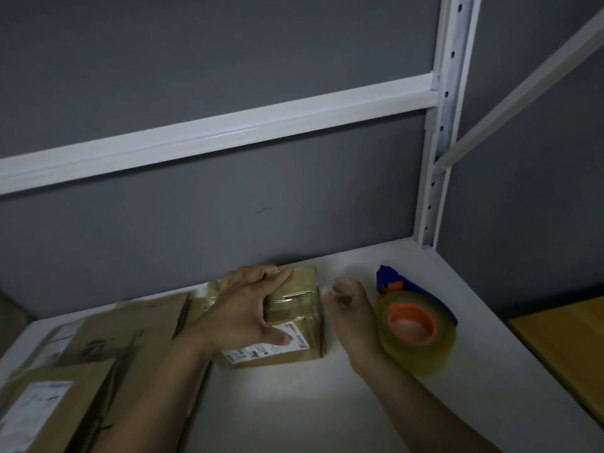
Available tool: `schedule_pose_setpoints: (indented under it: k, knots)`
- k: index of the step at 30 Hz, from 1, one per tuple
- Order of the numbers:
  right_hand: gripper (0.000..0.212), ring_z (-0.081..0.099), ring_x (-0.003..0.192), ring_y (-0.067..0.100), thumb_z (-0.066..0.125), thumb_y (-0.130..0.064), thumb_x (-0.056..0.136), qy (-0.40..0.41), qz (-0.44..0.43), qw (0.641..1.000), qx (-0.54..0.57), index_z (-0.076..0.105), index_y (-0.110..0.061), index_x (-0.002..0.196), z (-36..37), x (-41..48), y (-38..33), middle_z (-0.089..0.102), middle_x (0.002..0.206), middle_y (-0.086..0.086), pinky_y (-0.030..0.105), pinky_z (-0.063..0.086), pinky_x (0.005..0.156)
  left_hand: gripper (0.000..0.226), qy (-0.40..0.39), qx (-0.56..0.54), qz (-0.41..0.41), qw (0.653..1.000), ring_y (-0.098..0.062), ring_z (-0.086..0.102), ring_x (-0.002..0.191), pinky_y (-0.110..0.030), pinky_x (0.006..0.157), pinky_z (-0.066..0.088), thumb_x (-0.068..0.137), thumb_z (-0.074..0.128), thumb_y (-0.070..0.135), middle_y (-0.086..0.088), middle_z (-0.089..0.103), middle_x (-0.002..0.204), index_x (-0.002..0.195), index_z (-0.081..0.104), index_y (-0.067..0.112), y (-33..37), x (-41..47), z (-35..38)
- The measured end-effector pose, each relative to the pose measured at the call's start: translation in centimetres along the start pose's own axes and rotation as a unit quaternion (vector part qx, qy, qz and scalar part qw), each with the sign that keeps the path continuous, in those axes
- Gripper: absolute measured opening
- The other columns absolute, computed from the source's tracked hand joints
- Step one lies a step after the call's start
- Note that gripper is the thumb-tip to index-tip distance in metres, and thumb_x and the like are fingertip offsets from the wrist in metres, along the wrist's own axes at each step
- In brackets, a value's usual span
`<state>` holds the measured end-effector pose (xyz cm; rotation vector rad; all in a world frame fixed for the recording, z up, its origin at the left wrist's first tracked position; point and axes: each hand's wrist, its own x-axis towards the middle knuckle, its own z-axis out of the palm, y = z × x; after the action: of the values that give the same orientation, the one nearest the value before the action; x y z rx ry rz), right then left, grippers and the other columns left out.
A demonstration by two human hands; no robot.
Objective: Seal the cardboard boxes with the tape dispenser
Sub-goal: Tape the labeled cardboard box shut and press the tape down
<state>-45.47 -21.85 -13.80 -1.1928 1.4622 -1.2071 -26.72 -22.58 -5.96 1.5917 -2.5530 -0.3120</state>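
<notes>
The left hand (pixel 251 308) lies spread flat atop the small taped box (pixel 295 300); the right hand (pixel 348 310) hovers just right of it, fingers loosely curled, holding nothing.

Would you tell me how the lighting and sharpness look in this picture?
Head view: dim overall, with a bright pool on the shelf in front of the small box; the right hand is motion-blurred, the left hand on the box sharper; the white beam looks slightly bowed.

White shipping label (pixel 261 349) on the small taped box (pixel 300 286) under your left hand (pixel 248 308), its print and barcode were too blurred to read, second white label (pixel 36 410) on the near-left box (pixel 81 400), equally illegible.
</notes>
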Motion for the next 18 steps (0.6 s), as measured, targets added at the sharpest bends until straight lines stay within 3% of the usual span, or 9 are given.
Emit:
schedule_pose_setpoints:
  k: [2,4,6,8,9,11,13,16,18]
  knots:
    - [0.044,0.051,0.104,0.005,0.035,-0.047,0.099,-0.065,0.011,0.993,0.101,0.038,-0.03,0.139,0.2,-0.3,-1.0,0.048,0.126,-0.011,0.011,0.042,0.067,0.113,0.01,0.009,0.016,1.0,0.001,0.012,0.124,-0.009,0.098,-0.003,0.059,0.078,0.063,0.03,0.017,0.13,0.149,0.012,0.046,0.5,0.1,0.3]
    - [0.061,0.059,0.104,0.01,0.022,-0.063,0.092,-0.134,0.043,0.978,0.153,0.037,-0.033,0.143,1.1,-0.6,-0.7,0.054,0.13,-0.006,0.018,0.05,0.069,0.112,0.018,0.004,0.02,1.0,-0.002,0.014,0.127,-0.008,0.098,-0.004,0.058,0.076,0.064,0.029,0.018,0.13,0.15,0.014,0.045,0.5,0.1,0.5]
    - [0.072,0.057,0.117,0.017,0.017,-0.073,0.087,-0.127,0.038,0.983,0.126,0.035,-0.033,0.145,2.2,-1.0,0.6,0.052,0.138,0.002,0.03,0.053,0.087,0.114,0.019,-0.006,0.011,1.0,-0.003,0.014,0.131,-0.015,0.105,0.0,0.057,0.075,0.065,0.028,0.018,0.133,0.15,0.013,0.044,0.0,-0.1,0.5]
    - [0.063,0.044,0.133,0.023,0.024,-0.073,0.088,-0.106,0.02,0.993,0.054,0.031,-0.045,0.144,2.9,-1.0,2.9,0.041,0.147,0.003,0.044,0.043,0.105,0.115,0.02,-0.026,-0.005,0.999,-0.003,0.013,0.132,-0.021,0.11,0.005,0.056,0.077,0.064,0.028,0.018,0.136,0.149,0.012,0.045,-0.5,-0.3,0.3]
    - [0.056,0.04,0.136,0.025,0.03,-0.071,0.089,-0.095,-0.003,0.995,0.006,0.031,-0.05,0.141,2.7,-1.1,3.7,0.039,0.148,0.004,0.048,0.041,0.106,0.115,0.027,-0.037,-0.01,0.999,-0.003,0.013,0.132,-0.022,0.111,0.006,0.055,0.076,0.065,0.029,0.019,0.136,0.148,0.012,0.047,-0.6,-0.4,0.2]
    - [0.043,0.041,0.134,0.022,0.043,-0.046,0.097,-0.019,-0.035,0.999,-0.028,0.037,-0.042,0.14,1.6,-1.2,4.0,0.042,0.146,0.003,0.039,0.044,0.103,0.116,0.045,-0.041,-0.019,0.998,-0.001,0.012,0.132,-0.021,0.111,0.006,0.052,0.074,0.068,0.028,0.019,0.14,0.147,0.011,0.047,-0.4,-0.3,0.2]
    - [0.038,0.048,0.124,0.006,0.046,-0.022,0.1,0.07,-0.071,0.995,0.021,0.044,-0.031,0.136,0.5,-1.6,2.9,0.049,0.136,-0.008,0.016,0.044,0.091,0.117,0.046,-0.003,-0.018,0.999,-0.004,0.009,0.138,-0.022,0.114,0.003,0.058,0.076,0.069,0.023,0.016,0.151,0.151,0.013,0.039,0.2,0.0,0.7]
    - [0.032,0.049,0.116,-0.009,0.048,-0.03,0.098,-0.02,-0.148,0.986,0.068,0.045,-0.042,0.128,-0.2,-1.8,0.5,0.049,0.13,-0.021,0.008,0.044,0.085,0.11,0.026,0.074,0.001,0.997,-0.013,-0.002,0.147,-0.028,0.117,-0.007,0.07,0.068,0.069,0.01,-0.002,0.162,0.154,0.009,0.029,1.2,0.6,1.5]
    - [0.034,0.042,0.126,-0.003,0.054,-0.038,0.091,-0.068,-0.198,0.977,-0.038,0.045,-0.047,0.123,0.0,-1.6,0.1,0.043,0.138,-0.016,0.006,0.038,0.092,0.108,0.006,0.113,-0.006,0.994,-0.016,-0.011,0.148,-0.035,0.115,-0.015,0.073,0.063,0.073,0.006,-0.011,0.162,0.155,0.007,0.03,0.9,0.3,1.1]
